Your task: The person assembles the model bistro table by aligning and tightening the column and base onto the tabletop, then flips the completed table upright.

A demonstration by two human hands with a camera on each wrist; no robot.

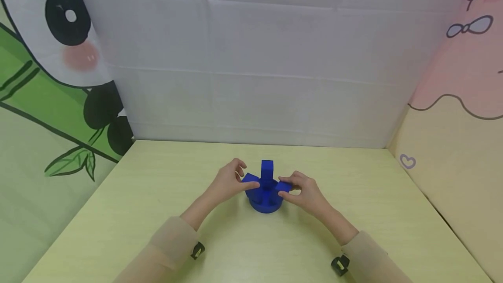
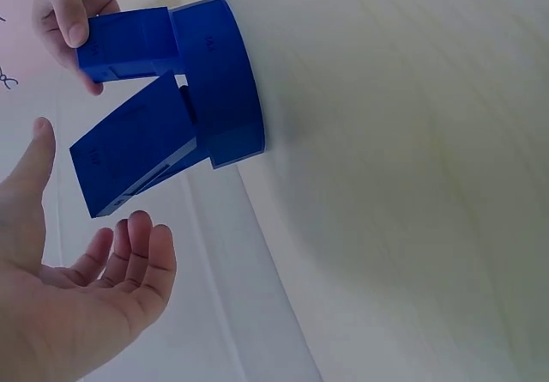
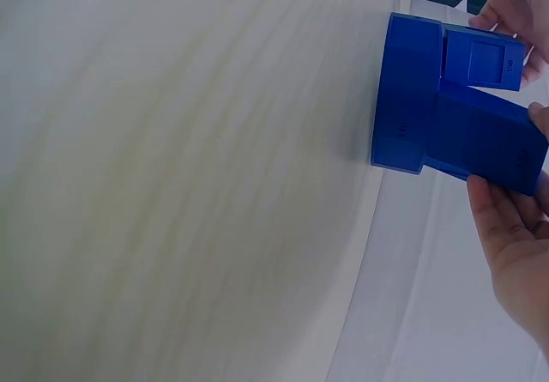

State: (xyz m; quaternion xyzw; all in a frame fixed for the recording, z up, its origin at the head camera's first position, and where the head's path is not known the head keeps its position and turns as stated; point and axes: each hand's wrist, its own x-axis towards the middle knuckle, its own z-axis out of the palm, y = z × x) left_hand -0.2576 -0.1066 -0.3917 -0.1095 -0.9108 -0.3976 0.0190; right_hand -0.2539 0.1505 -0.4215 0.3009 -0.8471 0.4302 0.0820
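Observation:
A round blue base (image 1: 265, 206) stands on the table with blue rectangular blocks rising from it. One block (image 1: 267, 169) is upright at the back. The left block (image 2: 137, 142) leans outward from the base. My left hand (image 1: 228, 181) is beside it, thumb and fingers spread, with a gap between them and the block in the left wrist view. On the other side, my right hand (image 1: 306, 193) pinches the outer end of the right block (image 3: 489, 142), which also tilts outward. Its inner end meets the base in the right wrist view.
The pale wood-grain table (image 1: 157, 178) extends around the base. A whitish cloth wall (image 1: 271, 56) closes off the back. Printed panels, one with a panda (image 1: 67, 16), stand at the left and right. Dark wrist devices (image 1: 198, 250) show at both sleeves.

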